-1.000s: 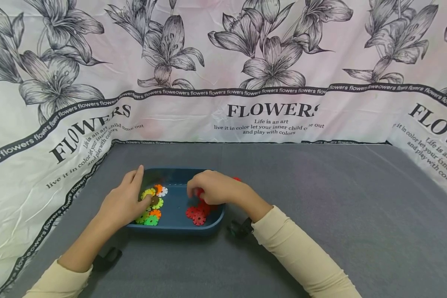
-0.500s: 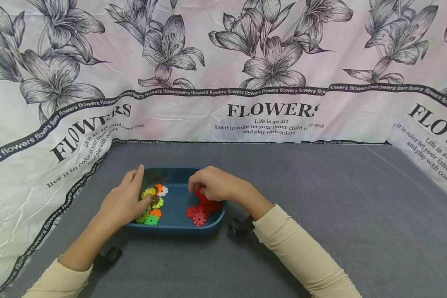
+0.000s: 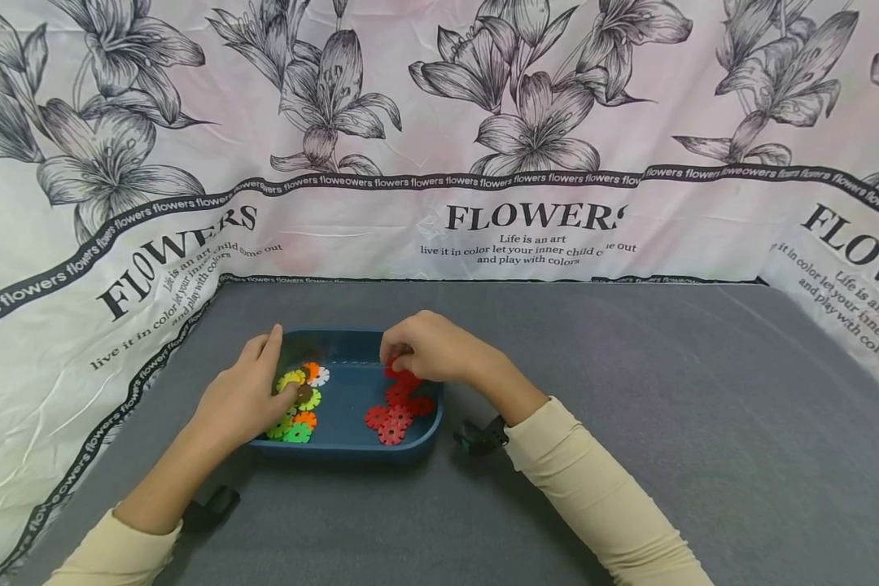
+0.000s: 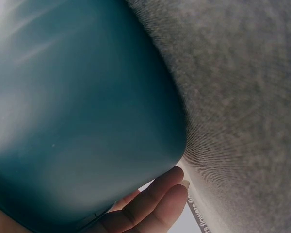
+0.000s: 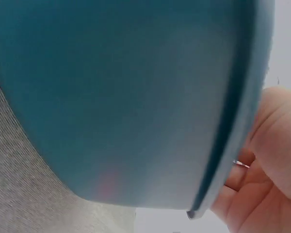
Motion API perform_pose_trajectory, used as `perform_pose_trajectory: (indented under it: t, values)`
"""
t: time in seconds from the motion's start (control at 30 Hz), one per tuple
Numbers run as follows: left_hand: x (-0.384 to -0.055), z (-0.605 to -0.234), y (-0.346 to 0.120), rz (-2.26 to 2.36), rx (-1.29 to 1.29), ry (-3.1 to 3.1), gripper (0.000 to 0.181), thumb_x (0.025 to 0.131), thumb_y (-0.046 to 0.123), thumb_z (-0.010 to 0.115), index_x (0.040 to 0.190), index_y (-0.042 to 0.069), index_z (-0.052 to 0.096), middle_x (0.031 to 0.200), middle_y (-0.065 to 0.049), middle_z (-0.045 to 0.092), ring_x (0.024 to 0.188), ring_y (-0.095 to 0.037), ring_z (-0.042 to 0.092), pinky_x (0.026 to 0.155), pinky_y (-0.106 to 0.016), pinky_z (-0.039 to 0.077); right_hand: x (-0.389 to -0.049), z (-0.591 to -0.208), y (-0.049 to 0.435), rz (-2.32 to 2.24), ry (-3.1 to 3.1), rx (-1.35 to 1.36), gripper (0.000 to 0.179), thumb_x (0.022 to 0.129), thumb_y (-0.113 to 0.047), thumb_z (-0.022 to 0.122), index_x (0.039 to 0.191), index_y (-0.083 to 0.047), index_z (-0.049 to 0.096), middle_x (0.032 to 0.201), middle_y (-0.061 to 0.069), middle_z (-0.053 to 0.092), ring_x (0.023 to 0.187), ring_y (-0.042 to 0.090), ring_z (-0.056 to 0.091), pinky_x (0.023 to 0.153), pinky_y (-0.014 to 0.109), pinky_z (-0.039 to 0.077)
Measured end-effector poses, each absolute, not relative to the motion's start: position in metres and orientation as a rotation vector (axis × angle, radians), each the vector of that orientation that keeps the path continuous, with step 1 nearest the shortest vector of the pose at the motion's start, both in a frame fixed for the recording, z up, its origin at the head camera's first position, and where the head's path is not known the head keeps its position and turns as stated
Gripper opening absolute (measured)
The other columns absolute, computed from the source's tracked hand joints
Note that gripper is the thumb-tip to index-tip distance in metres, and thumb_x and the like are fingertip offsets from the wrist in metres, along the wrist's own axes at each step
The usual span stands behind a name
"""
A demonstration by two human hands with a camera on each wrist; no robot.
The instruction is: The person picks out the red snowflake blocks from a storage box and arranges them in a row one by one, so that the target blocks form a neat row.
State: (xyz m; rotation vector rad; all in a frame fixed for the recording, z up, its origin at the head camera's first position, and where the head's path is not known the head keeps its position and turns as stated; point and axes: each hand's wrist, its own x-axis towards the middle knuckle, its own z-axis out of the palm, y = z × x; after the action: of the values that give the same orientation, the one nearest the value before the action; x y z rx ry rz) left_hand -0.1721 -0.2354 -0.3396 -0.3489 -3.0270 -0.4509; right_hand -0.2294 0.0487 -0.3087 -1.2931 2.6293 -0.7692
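I see the left hand (image 3: pixel 245 396) grip the tray (image 3: pixel 343 452) by its left side, probably to steady it, while the right hand (image 3: pixel 432 346) reaches over red discs (image 3: pixel 397 417) inside its right end, whether pinching one I can't tell.

A blue, round-cornered tray (image 3: pixel 346 407) stands upright left of centre in the head view's lower half. Flat, notched red discs (image 3: pixel 391 432) with small centre holes cluster, overlapping, toward its right end; yellow, green, orange, white and brown discs (image 3: pixel 297 432) bunch at its left end.
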Motion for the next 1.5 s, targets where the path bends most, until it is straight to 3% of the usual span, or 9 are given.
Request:
perform_pose_trajectory:
  t: [0.2, 0.43, 0.7, 1.03, 1.23, 1.5]
  values:
    - [-0.171, -0.339, -0.235, -0.441, -0.357, -3.016, 0.087, 0.093, 0.022, 0.063, 0.157, -0.007, 0.014, 0.150, -0.033, 0.031, 0.061, -0.025, 0.053, 0.058, -0.045, 0.048, -0.231, -0.304, 0.054, -0.785, 2.628, -1.259, 0.014, 0.092, 0.001, 0.069, 0.100, -0.008, 0.076, 0.094, 0.000, 0.072, 0.084, 0.012, 0.064, 0.076, 0.025, 0.053]
    - [-0.171, -0.340, -0.236, -0.444, -0.354, -3.022, 0.086, 0.093, 0.022, 0.063, 0.158, -0.007, 0.013, 0.150, -0.033, 0.030, 0.056, -0.023, 0.049, 0.053, -0.040, 0.044, -0.235, -0.297, 0.062, -0.797, 2.617, -1.230, 0.016, 0.092, 0.002, 0.068, 0.100, -0.009, 0.077, 0.095, -0.002, 0.072, 0.083, 0.011, 0.064, 0.075, 0.025, 0.052]
    - [-0.171, -0.339, -0.237, -0.441, -0.360, -3.015, 0.086, 0.093, 0.022, 0.064, 0.157, -0.007, 0.014, 0.149, -0.034, 0.030, 0.060, -0.025, 0.053, 0.057, -0.044, 0.047, -0.241, -0.287, 0.079, -0.855, 2.599, -1.240, 0.015, 0.091, 0.003, 0.068, 0.096, -0.009, 0.077, 0.090, -0.004, 0.072, 0.080, 0.009, 0.065, 0.075, 0.028, 0.053]
    - [-0.172, -0.339, -0.236, -0.434, -0.362, -3.014, 0.087, 0.093, 0.022, 0.064, 0.157, -0.007, 0.014, 0.149, -0.034, 0.030, 0.057, -0.022, 0.051, 0.055, -0.042, 0.046, -0.249, -0.274, 0.111, -0.869, 2.592, -1.136, 0.015, 0.091, 0.005, 0.067, 0.093, -0.007, 0.075, 0.088, -0.002, 0.072, 0.078, 0.014, 0.065, 0.073, 0.033, 0.053]
    - [-0.172, -0.339, -0.236, -0.437, -0.355, -3.024, 0.087, 0.093, 0.022, 0.064, 0.157, -0.007, 0.013, 0.150, -0.033, 0.030, 0.057, -0.022, 0.050, 0.054, -0.042, 0.045, -0.259, -0.280, 0.128, -0.794, 2.612, -1.024, 0.015, 0.087, 0.009, 0.065, 0.090, -0.003, 0.074, 0.084, 0.002, 0.072, 0.075, 0.020, 0.064, 0.068, 0.034, 0.051]
    - [-0.172, -0.340, -0.235, -0.435, -0.352, -3.024, 0.087, 0.093, 0.022, 0.064, 0.157, -0.007, 0.013, 0.150, -0.034, 0.030, 0.055, -0.022, 0.049, 0.052, -0.039, 0.044, -0.272, -0.299, 0.141, -0.656, 2.603, -0.825, 0.019, 0.084, 0.009, 0.061, 0.088, -0.005, 0.073, 0.076, 0.004, 0.068, 0.064, 0.018, 0.059, 0.063, 0.032, 0.048]
